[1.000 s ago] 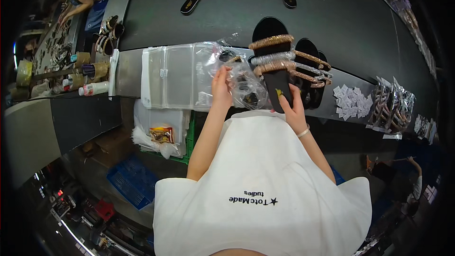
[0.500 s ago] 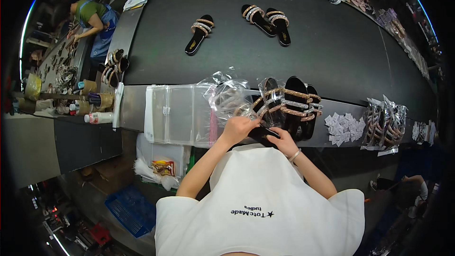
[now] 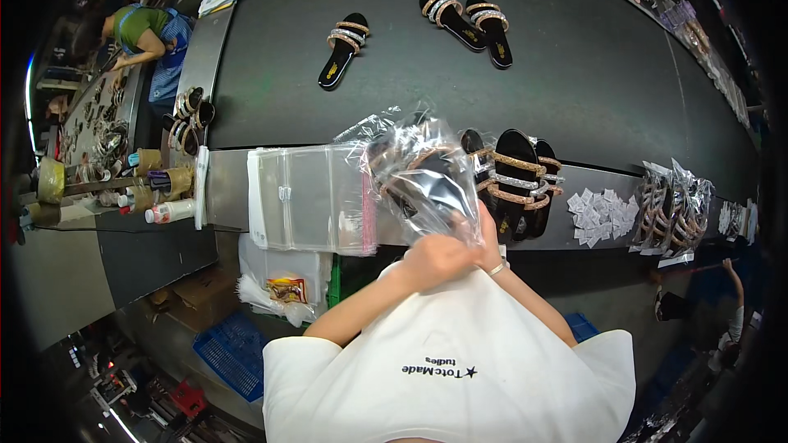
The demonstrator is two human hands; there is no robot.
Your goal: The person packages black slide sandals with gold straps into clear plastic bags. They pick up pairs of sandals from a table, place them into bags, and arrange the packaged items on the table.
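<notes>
My left hand is closed on the near edge of a clear plastic bag. Inside the bag lies a black sandal with glittery straps, blurred by the film's glare. My right hand grips the bag's near right side, its fingers partly hidden behind the plastic. Just right of the bag, black sandals with gold and silver straps stand side by side along the bench edge. To the left lies a flat stack of clear bags with a pink edge strip.
Loose sandals lie across the dark table. Small white labels are heaped to the right, beside bagged sandals. A white bottle and a sandal cluster are at left. A person works beyond.
The sandal that was low between my hands is now inside the bag. My left hand has moved nearer and right, to the bag's near edge; my right hand has shifted slightly.
</notes>
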